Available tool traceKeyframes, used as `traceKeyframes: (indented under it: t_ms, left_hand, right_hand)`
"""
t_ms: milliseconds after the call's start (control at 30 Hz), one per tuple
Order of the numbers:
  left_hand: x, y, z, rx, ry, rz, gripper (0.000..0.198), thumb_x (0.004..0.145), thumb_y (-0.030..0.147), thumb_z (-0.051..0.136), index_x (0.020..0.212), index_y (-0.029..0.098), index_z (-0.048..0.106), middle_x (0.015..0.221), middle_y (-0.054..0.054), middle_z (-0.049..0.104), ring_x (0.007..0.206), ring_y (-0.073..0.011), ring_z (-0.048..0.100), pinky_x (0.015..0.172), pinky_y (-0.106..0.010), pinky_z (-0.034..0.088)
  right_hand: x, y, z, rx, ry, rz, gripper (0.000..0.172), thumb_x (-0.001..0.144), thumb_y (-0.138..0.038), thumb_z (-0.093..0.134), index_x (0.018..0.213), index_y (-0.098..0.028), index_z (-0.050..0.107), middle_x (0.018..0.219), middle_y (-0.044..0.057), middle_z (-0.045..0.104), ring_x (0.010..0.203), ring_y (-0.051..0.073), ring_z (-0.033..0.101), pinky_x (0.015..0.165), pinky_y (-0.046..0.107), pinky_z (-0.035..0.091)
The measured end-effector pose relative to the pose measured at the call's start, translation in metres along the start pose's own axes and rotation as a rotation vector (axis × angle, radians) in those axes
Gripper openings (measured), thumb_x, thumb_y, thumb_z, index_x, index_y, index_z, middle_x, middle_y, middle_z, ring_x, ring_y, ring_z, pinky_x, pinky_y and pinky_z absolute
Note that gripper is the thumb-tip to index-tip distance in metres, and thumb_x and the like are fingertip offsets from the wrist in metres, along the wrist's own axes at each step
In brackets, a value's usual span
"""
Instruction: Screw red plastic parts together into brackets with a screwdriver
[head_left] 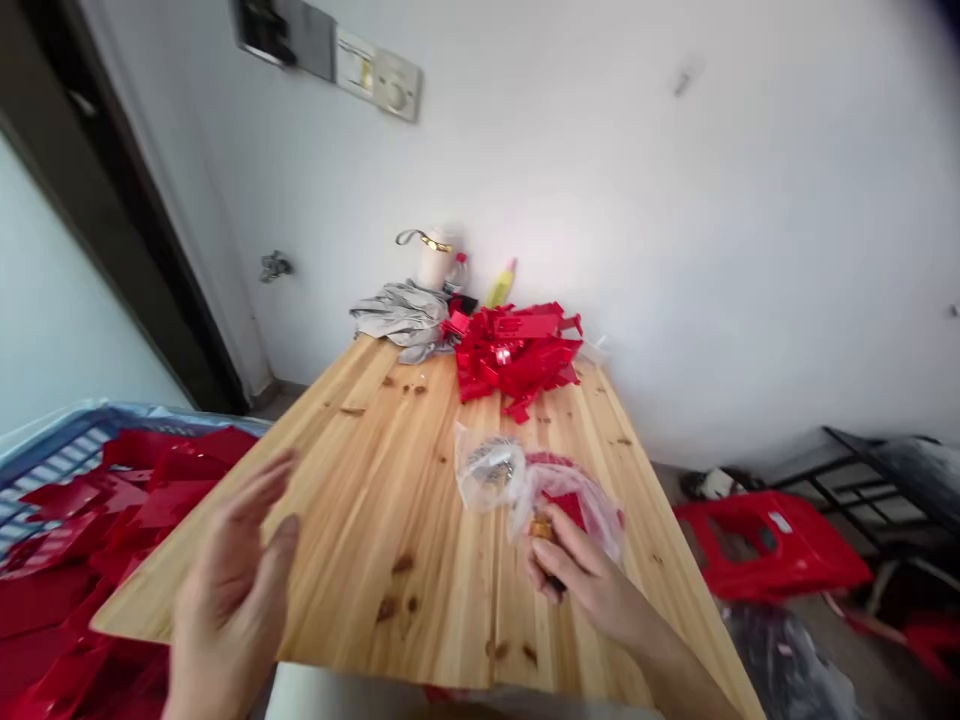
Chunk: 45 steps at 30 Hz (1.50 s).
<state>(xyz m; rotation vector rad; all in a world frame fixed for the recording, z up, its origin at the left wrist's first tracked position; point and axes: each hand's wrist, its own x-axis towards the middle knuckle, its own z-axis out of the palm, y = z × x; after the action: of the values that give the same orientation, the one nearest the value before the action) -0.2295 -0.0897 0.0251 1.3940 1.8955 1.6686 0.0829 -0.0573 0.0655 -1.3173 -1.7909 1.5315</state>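
Observation:
My left hand (236,590) is raised over the left edge of the wooden table (375,500), fingers apart and nothing in it, slightly blurred. My right hand (574,560) is closed round a screwdriver (541,528), of which an amber and dark handle shows; its tip cannot be made out. Just beyond that hand lies a clear plastic bag (592,500) with red pieces in it. Beside it on the left, another clear bag (491,470) holds small metal parts. A pile of shiny red bent pieces (517,355) lies at the far end of the table.
A blue basket (56,440) full of red pieces stands at the left. Grey cloth (405,315), a white cup (435,260) and a yellow tube (501,285) are by the wall. To the right are a red plastic stool (810,550) and a black metal frame (855,460).

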Motion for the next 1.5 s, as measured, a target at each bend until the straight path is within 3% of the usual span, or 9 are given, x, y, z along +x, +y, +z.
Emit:
traceKeyframes:
  t_ms: [100,267,433,600,833,1067,1133,1333,1500]
  left_hand:
    - [-0.012,0.027,0.050,-0.178,-0.329,0.053,0.027,0.094,0.035,0.052,0.119,0.037,0.063,0.127,0.002,0.067,0.125,-0.0257,0.059,0.112,-0.047,0.042]
    - [-0.040,0.059,0.140,-0.298,-0.785,0.008,0.032,0.089,0.025,0.060,0.121,0.030,0.065,0.098,-0.003,0.075,0.096,-0.0242,0.069,0.093,-0.037,0.051]
    - [-0.052,0.070,0.220,-0.294,-0.918,0.065,0.015,0.086,0.019,0.062,0.094,0.025,0.074,0.090,-0.005,0.071,0.085,-0.0223,0.065,0.089,-0.033,0.049]
    - [-0.054,0.064,0.260,0.060,-1.023,0.325,0.019,0.088,0.011,0.052,0.092,0.018,0.069,0.096,-0.006,0.067,0.086,-0.0206,0.063,0.083,-0.034,0.051]
    - [-0.054,0.063,0.269,0.246,-1.090,0.484,0.021,0.092,0.010,0.050,0.093,0.015,0.071,0.100,-0.008,0.065,0.091,-0.0215,0.064,0.084,-0.035,0.053]
    - [-0.054,0.068,0.272,0.220,-1.108,0.449,0.019,0.090,0.012,0.053,0.088,0.015,0.072,0.095,-0.008,0.064,0.086,-0.0215,0.062,0.080,-0.036,0.051]
    - [-0.056,0.070,0.267,0.043,-1.034,0.289,0.015,0.088,0.014,0.057,0.088,0.016,0.071,0.091,-0.007,0.065,0.083,-0.0195,0.062,0.078,-0.033,0.050]
    - [-0.064,0.080,0.229,-0.686,-0.885,-0.638,0.024,0.078,0.036,0.078,0.089,0.016,0.073,0.066,0.000,0.062,0.053,-0.0074,0.049,0.051,-0.019,0.039]
    - [-0.067,0.086,0.203,-0.873,-0.792,-0.865,0.027,0.067,0.033,0.089,0.081,0.014,0.076,0.065,-0.001,0.064,0.058,-0.0068,0.053,0.053,-0.017,0.041]
  right_hand:
    - [-0.041,0.047,-0.021,0.184,0.171,0.031,0.033,0.098,-0.058,0.045,0.100,-0.026,0.054,0.081,0.001,0.056,0.060,0.014,0.046,0.057,0.029,0.038]
    - [-0.071,0.090,-0.047,0.145,0.345,0.100,0.035,0.097,-0.059,0.047,0.097,-0.025,0.059,0.080,0.002,0.056,0.061,0.015,0.047,0.056,0.029,0.038]
    - [-0.072,0.102,-0.065,0.052,0.336,0.082,0.031,0.101,-0.050,0.044,0.110,-0.024,0.058,0.085,0.002,0.061,0.065,0.015,0.052,0.059,0.028,0.041]
    - [-0.070,0.114,-0.073,0.066,0.354,0.023,0.029,0.104,-0.044,0.041,0.112,-0.021,0.056,0.086,0.002,0.063,0.064,0.013,0.051,0.061,0.026,0.042]
    - [-0.072,0.122,-0.074,0.127,0.347,0.009,0.027,0.104,-0.041,0.041,0.114,-0.021,0.056,0.085,0.001,0.063,0.066,0.013,0.052,0.063,0.025,0.043]
    - [-0.073,0.118,-0.074,0.044,0.360,-0.006,0.025,0.103,-0.036,0.042,0.115,-0.021,0.058,0.084,0.000,0.066,0.066,0.013,0.056,0.064,0.024,0.046]
    - [-0.070,0.116,-0.071,-0.002,0.380,-0.036,0.024,0.103,-0.034,0.044,0.118,-0.022,0.058,0.087,0.000,0.069,0.071,0.014,0.061,0.067,0.024,0.049]
    - [-0.050,0.101,-0.055,-0.162,0.522,-0.243,0.026,0.100,-0.025,0.050,0.123,-0.023,0.061,0.117,0.005,0.072,0.106,0.018,0.069,0.089,0.026,0.053]
    - [-0.035,0.087,-0.041,-0.241,0.496,-0.310,0.024,0.101,-0.022,0.049,0.122,-0.022,0.061,0.115,0.007,0.073,0.104,0.019,0.070,0.087,0.027,0.055]
